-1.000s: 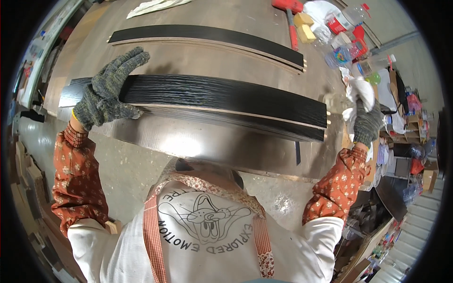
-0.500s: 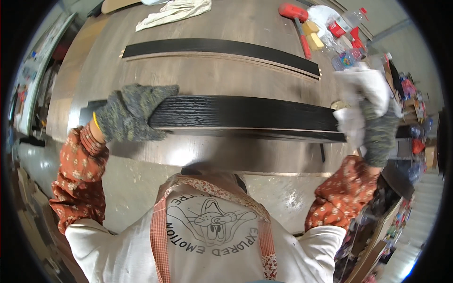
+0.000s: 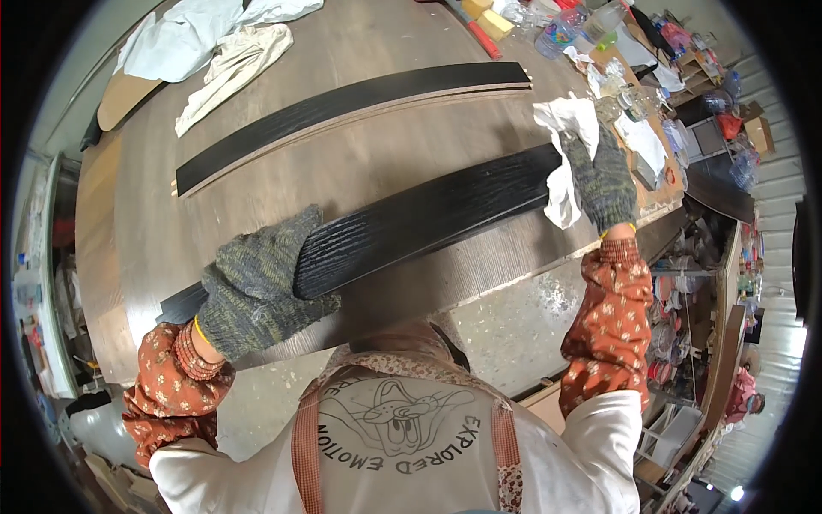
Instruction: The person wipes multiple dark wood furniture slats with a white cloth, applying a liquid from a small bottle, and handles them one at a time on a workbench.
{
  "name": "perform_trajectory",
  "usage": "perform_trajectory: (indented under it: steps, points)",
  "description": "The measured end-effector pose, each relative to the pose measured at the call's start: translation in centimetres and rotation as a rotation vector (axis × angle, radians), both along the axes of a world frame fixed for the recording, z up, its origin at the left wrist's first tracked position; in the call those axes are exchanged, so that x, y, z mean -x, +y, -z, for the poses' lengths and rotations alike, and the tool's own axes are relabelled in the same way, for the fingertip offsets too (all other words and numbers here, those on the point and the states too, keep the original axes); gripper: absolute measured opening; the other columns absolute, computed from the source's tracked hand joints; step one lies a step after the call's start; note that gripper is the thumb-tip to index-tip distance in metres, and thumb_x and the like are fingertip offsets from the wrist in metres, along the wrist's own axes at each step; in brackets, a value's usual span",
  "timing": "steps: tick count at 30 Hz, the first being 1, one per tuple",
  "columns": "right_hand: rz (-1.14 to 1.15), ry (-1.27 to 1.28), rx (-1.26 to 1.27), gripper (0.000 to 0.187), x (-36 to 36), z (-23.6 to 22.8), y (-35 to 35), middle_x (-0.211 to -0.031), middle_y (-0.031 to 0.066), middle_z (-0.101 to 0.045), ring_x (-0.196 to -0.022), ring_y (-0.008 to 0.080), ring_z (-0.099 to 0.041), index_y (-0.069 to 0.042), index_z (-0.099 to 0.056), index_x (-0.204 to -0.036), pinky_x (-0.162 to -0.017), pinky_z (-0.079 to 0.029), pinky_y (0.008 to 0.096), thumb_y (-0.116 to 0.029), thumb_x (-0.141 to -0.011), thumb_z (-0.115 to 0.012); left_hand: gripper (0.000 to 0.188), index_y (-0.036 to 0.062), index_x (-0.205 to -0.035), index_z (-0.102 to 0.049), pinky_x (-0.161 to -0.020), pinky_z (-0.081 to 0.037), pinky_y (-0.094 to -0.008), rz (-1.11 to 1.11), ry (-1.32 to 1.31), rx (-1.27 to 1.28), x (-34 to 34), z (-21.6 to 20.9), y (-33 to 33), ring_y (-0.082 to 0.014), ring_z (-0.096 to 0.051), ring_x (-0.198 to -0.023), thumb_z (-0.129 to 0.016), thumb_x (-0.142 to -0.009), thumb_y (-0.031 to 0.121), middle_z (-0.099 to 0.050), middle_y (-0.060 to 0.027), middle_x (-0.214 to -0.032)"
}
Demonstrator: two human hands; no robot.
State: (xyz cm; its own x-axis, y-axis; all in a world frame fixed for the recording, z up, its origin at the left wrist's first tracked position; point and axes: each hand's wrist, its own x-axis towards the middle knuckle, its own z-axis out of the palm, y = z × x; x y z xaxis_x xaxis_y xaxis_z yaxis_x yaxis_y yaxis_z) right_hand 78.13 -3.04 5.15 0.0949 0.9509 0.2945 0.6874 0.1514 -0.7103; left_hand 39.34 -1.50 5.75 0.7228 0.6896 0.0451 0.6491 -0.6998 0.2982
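A long black wood-grained board (image 3: 428,218) lies slantwise in front of me over the table. My left hand (image 3: 261,278), in a grey-green knit glove, wraps round the board near its left end. At the far right end my right hand (image 3: 604,180), gloved alike, holds a white cloth (image 3: 565,158) against the board. Part of the cloth hangs down past the board's end. Beyond it rests a second black board (image 3: 351,120), with a pale lower edge and small pegs at its ends; neither hand touches it.
On the wooden table (image 3: 145,214), a cream cloth (image 3: 235,73) and a pale blue cloth (image 3: 184,38) lie at the far left. Plastic bottles (image 3: 561,30), yellow blocks (image 3: 492,24) and a red handle (image 3: 484,38) are at the far right. Crowded shelves (image 3: 685,317) stand to the right.
The view has turned, so the boards now slant up to the right. My right hand, blurred before, now presses the white cloth at the board's right end. The left hand keeps its hold.
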Motion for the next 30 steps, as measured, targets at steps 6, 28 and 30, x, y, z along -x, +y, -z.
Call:
perform_trajectory:
  steps: [6, 28, 30]
  points:
    - [-0.11, -0.675, -0.193, 0.063, 15.2, 2.5, -2.0, -0.136, 0.0149, -0.045, -0.134, 0.0279, -0.033, -0.005, -0.038, -0.138, -0.114, -0.019, 0.0392, -0.033, -0.088, -0.062, 0.08, 0.0036, -0.132, -0.044, -0.083, -0.05, -0.0434, 0.036, 0.024, -0.008, 1.0, 1.0, 0.3, -0.0369, -0.062, -0.096, -0.078, -0.067, 0.037, -0.061, -0.0205, -0.112]
    - [-0.156, -0.27, -0.027, 0.036, -3.1, 0.6, 4.1, -0.1, 0.01, -0.06, -0.093, 0.0218, -0.058, -0.009, -0.058, -0.117, -0.082, -0.049, 0.0333, -0.033, -0.092, -0.051, 0.085, 0.0049, -0.132, -0.046, -0.086, -0.047, -0.0427, -0.083, 0.003, 0.079, 1.0, -0.2, 0.5, -0.0368, -0.061, -0.096, -0.082, -0.062, 0.035, -0.061, -0.0198, -0.111]
    - [0.366, -0.617, 0.023, 0.03, -10.4, 1.9, 2.8, -0.095, 0.0083, -0.059, -0.088, 0.0215, -0.058, -0.003, -0.058, -0.114, -0.077, -0.05, 0.0287, -0.024, -0.092, -0.057, 0.087, 0.0047, -0.133, -0.045, -0.086, -0.047, -0.0426, -0.068, 0.024, 0.077, 0.5, -0.5, 0.8, -0.0365, -0.061, -0.097, -0.082, -0.061, 0.035, -0.061, -0.0199, -0.111]
